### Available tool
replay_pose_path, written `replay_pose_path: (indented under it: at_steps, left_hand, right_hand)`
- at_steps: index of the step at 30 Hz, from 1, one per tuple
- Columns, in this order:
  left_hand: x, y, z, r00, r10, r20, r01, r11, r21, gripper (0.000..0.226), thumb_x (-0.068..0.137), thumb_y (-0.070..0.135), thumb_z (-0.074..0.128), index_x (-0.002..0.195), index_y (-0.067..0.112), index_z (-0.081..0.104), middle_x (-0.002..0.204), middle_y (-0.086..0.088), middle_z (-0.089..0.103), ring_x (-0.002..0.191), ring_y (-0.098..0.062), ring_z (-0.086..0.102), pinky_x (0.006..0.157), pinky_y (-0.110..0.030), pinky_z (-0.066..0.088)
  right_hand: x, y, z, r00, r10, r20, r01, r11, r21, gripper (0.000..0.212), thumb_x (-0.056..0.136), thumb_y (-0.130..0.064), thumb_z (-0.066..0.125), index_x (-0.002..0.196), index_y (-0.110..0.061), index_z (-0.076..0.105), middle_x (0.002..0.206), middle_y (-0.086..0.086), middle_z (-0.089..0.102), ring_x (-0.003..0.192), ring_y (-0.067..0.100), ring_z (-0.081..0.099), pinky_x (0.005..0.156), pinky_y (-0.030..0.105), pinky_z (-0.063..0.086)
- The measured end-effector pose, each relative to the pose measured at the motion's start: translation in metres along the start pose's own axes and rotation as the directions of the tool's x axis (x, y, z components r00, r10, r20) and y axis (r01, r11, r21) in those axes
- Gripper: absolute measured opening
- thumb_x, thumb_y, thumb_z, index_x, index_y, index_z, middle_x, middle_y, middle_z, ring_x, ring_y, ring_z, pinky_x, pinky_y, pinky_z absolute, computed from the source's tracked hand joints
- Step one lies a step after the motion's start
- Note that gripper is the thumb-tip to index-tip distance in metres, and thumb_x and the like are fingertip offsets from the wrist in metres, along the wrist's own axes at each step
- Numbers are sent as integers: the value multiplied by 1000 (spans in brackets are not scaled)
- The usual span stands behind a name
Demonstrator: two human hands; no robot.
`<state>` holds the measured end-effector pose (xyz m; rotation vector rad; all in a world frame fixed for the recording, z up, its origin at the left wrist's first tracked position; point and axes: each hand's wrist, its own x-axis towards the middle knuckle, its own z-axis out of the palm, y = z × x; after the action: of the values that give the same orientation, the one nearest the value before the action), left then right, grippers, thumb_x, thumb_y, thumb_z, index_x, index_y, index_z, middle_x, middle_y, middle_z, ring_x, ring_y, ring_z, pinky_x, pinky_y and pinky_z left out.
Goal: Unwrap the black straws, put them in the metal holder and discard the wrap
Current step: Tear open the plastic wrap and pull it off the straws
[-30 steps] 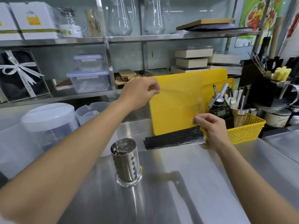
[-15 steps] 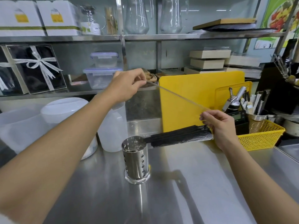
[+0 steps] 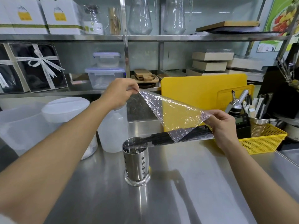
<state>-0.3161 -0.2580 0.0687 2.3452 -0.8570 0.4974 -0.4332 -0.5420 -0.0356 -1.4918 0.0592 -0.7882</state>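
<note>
The left hand (image 3: 119, 92) is raised above the counter (image 3: 186, 191), its grip pinched on one corner of the clear wrap (image 3: 174, 113). From that pinch the wrap spreads down and to the right as a crinkled, see-through sheet, pulled taut between the two hands.

The right hand (image 3: 221, 126) sits lower and to the right. Its grip closes around the far end of the bundle of black straws (image 3: 163, 138), with thumb and fingertips also catching the edge of the wrap. Part of the wrap still clings around the straws just left of this grip.

The straws lie nearly level, reaching leftward from the right grip. Their free ends are at the rim of the metal holder (image 3: 136, 164); whether they touch it or dip inside cannot be told. The holder stands upright on the counter, below and between the two hands, closer under the left grip's side.

Behind the wrap a yellow board (image 3: 202, 88) leans upright. Just right of the right grip a yellow basket (image 3: 265, 141) holds utensils. Left of the holder, beneath the left forearm, stand pale plastic tubs (image 3: 64, 109).
</note>
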Motion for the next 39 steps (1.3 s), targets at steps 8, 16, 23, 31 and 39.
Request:
replay_pose_path:
  at_steps: [8,16,23,31,39]
  left_hand:
    - [-11,-26,-3,998,-57,32,60,994,-95,11,86,11,59,81,21,59,87,5,59,80,0,53,78,-23,36]
    - [-32,-67,-15,980,-199,29,201,966,-163,28,80,11,66,67,35,58,79,4,64,88,-26,63,88,-46,49]
    - [-60,-88,-20,963,-269,32,268,932,-242,25,82,7,63,71,29,60,81,0,68,86,-21,66,92,-44,49]
    - [-79,-104,-19,936,-346,60,344,869,-355,23,84,6,62,77,29,61,84,-1,68,91,-22,66,95,-46,49]
    - [-82,-98,-9,974,-227,14,212,883,-419,20,80,23,67,91,37,59,108,-3,63,104,-18,58,92,-33,44]
  right_hand:
    - [25,-34,20,994,-40,105,55,988,-147,18,80,1,62,74,-16,66,58,-13,67,59,0,59,64,19,49]
    - [44,-51,60,967,-46,251,118,953,-278,18,82,-9,64,71,-22,66,57,-15,67,63,1,61,70,24,49]
    - [55,-72,99,918,-60,392,223,896,-385,11,82,-7,62,76,-14,67,81,13,65,69,11,59,69,26,47]
    - [63,-85,126,879,-75,472,302,852,-427,14,82,-6,63,75,-18,67,73,5,64,68,13,59,65,27,47]
    - [65,-103,157,821,-98,562,402,798,-449,4,80,-4,66,81,-8,67,64,4,61,48,-1,55,52,14,45]
